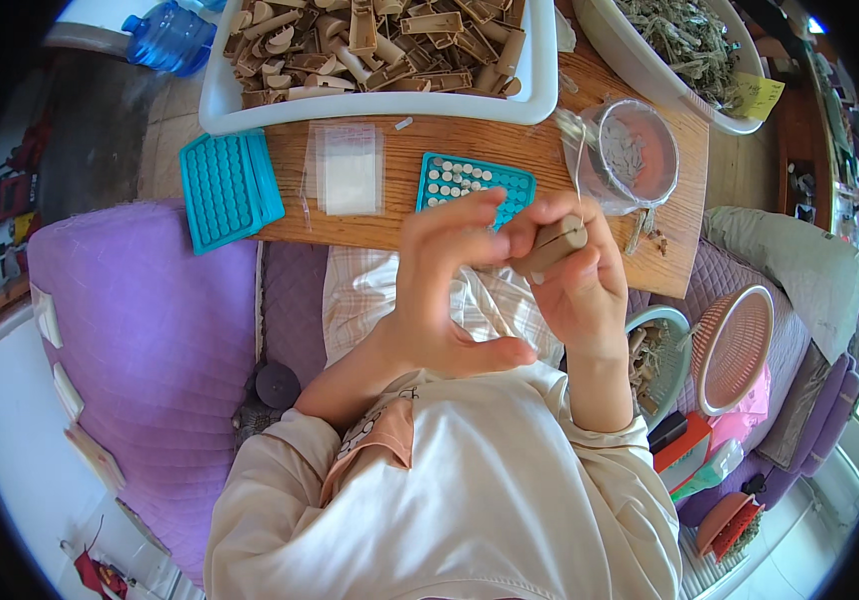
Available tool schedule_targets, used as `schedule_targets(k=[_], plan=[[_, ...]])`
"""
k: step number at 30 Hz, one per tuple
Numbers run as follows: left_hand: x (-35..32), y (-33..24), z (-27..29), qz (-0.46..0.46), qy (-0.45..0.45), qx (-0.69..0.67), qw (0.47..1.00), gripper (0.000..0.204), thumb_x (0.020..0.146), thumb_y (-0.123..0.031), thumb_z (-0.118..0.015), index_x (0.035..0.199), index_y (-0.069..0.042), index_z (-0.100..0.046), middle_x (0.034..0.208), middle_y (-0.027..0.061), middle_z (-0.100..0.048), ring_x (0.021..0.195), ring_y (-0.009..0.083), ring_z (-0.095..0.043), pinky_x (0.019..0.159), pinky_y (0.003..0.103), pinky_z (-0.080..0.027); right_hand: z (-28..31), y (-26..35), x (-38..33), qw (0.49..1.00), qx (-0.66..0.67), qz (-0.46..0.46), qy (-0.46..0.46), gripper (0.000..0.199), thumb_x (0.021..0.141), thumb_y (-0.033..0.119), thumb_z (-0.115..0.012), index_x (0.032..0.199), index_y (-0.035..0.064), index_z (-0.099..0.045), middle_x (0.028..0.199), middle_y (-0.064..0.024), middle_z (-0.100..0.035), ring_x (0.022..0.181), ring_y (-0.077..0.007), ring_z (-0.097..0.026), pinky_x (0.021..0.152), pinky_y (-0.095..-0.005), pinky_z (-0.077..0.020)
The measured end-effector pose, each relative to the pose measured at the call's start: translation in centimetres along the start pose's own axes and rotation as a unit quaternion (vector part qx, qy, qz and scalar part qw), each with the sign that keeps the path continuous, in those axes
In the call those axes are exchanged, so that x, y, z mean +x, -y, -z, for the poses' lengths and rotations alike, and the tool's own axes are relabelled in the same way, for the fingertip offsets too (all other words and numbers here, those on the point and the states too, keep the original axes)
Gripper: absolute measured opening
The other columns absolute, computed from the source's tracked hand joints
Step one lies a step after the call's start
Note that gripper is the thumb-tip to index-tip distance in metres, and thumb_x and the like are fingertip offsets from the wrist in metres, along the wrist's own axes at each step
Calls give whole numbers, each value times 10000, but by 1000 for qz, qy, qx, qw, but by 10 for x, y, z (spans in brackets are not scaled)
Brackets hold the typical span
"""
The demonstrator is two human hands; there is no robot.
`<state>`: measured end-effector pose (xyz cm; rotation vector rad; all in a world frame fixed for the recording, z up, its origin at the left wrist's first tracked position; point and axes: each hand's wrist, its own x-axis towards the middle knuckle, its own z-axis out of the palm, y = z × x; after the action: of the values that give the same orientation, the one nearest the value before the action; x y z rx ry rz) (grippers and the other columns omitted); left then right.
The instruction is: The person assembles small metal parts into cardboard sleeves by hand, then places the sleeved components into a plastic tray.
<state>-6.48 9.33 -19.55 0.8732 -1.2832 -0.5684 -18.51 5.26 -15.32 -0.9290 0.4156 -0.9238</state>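
My right hand (590,290) is closed on a small tan plastic piece (556,246) with a rounded end and a slit, raised over the table's near edge. A thin pale strand rises beside it. To its left, my left hand (440,270) has its fingers and thumb spread, with nothing visible between them; its fingertips reach close to the piece. Behind the hands lies a teal tray (521,184) with several small white round discs in its pockets. At the back, a white bin (380,108) is heaped with similar tan plastic pieces (434,52).
On the wooden table (295,200) are transparent bags (350,180), stacked teal trays (225,190) and a lined tub (662,165) of small pale bits. A large basin (690,105) stands back right. Baskets (735,350) sit on the purple couch at right; purple cushioning (140,330) is at left.
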Motion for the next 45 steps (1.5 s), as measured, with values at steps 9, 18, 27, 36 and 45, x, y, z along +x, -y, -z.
schedule_targets(k=[9,18,27,36,45], plan=[[39,-22,-16,153,80,-68,983,338,543,-164,-680,824,-31,-550,723,60,-571,599,162,-555,543,242,-431,-2,-14,-7,976,-190,100,20,172,813,142,-491,911,2,-508,750,-44,-534,648,-122,-507,591,-228,-420],[33,-12,-28,196,71,-52,977,331,590,-179,-662,860,-36,-532,730,88,-557,603,210,-549,554,274,-436,3,-23,-16,980,-161,84,-85,190,796,114,-431,941,-3,-473,781,-54,-507,710,-120,-497,607,-219,-403],[58,8,-5,259,219,76,938,453,720,-410,-605,973,-39,-538,896,62,-590,764,142,-562,683,272,-426,96,35,-94,952,-180,1,-247,112,764,100,-459,808,4,-494,761,-78,-505,724,-142,-495,637,-275,-404],[112,40,51,132,-19,398,908,153,752,-155,-570,878,-68,-570,757,40,-604,570,168,-558,537,280,-441,163,85,-200,429,-752,-495,-76,200,728,32,-454,882,11,-580,754,-188,-576,736,-336,-561,635,-418,-421],[127,72,11,-3,205,551,809,148,731,-114,-572,871,-91,-613,963,36,-561,904,218,-504,735,311,-439,131,78,-86,612,-759,-146,-169,198,790,45,-471,968,-13,-534,842,-156,-585,773,-291,-572,676,-338,-435]])
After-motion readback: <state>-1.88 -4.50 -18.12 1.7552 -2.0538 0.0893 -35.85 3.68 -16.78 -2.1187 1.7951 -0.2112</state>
